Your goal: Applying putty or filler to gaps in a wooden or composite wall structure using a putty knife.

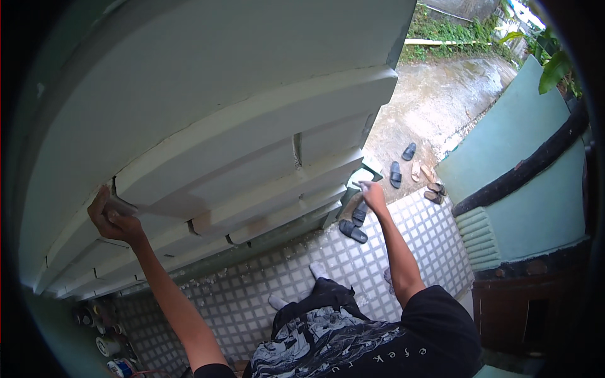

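Observation:
A pale wall [214, 38] fills the left side, with several stepped horizontal ledges [252, 116] cut by short dark notches. My left hand [115, 219] is at the left part of a ledge, beside one notch. Its fingers are bent and closed, with a pale flat thing [123, 205] by the thumb that I cannot make out. My right hand [374, 194] is stretched forward near the wall's right end, its fingers curled in. Just past its fingertips is a white-topped block [362, 177] with green sides. Whether that hand holds something small, I cannot tell.
Grey-and-white tiled floor [403, 236] lies below, with pale crumbs along the wall's foot. Dark slippers [353, 230] and other sandals [433, 193] lie around the doorway. A dark curved beam [523, 164] crosses a light green wall at right. Cans [107, 345] stand at lower left.

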Available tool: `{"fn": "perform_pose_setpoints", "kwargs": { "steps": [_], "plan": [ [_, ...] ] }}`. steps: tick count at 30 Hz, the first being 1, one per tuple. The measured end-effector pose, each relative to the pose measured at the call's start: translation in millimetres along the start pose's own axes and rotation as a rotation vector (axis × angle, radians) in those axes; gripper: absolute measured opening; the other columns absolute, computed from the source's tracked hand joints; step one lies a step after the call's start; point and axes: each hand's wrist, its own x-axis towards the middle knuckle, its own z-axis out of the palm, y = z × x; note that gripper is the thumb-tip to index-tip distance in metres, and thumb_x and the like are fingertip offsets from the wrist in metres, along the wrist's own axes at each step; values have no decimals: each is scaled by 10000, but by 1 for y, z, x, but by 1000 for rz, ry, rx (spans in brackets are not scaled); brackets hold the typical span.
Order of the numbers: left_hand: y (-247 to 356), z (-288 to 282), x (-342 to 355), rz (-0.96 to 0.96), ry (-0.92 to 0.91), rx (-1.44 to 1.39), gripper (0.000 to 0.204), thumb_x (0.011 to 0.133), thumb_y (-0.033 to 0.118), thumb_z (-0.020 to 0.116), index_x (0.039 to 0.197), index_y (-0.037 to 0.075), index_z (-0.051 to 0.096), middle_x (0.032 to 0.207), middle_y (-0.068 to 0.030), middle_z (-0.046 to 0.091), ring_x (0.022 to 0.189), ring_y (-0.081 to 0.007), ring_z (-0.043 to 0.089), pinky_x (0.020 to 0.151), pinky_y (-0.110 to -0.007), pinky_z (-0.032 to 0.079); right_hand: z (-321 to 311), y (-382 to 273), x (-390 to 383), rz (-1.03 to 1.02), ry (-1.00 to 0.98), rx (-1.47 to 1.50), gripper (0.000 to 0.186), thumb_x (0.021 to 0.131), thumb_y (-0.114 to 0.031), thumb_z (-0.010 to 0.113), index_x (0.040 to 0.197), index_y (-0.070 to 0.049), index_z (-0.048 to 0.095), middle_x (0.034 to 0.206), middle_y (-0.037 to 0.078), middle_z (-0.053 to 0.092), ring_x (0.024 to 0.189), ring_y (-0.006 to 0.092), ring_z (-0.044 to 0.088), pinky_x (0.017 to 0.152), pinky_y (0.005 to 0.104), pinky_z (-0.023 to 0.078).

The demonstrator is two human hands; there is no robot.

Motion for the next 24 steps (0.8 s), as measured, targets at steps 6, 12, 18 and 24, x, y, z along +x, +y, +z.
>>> {"fn": "perform_pose_setpoints", "kwargs": {
  "steps": [6,12,18,24],
  "plan": [
    [0,-4,1,-11,-7,54,501,990,413,360,1043,-24,601,1001,-139,636,964,-253,638,892,-381,492,-1,-47,-16,196,309,703,335,991,-176,495,1257,14,568,1078,110,688,915,215,643,797,348,497],
    [0,6,-1,-9,4,62,508,990,420,353,1036,-19,604,993,-133,636,953,-239,639,856,-374,495,39,26,-29,-223,30,169,359,988,-198,507,1281,3,554,978,95,685,873,180,635,762,288,489],
    [2,0,1,9,19,30,554,1000,472,350,1021,-14,614,982,-121,644,914,-221,636,802,-347,494,-1,-54,-16,100,328,958,373,1001,-231,498,1304,-16,531,705,-61,422,598,16,386,500,173,304],
    [6,3,5,86,5,71,544,1004,467,340,1031,6,627,972,-100,646,882,-198,623,766,-338,486,-1,-29,-22,186,5,521,352,991,-238,486,1237,-6,585,761,-12,547,630,67,458,534,229,359]
  ]
}}
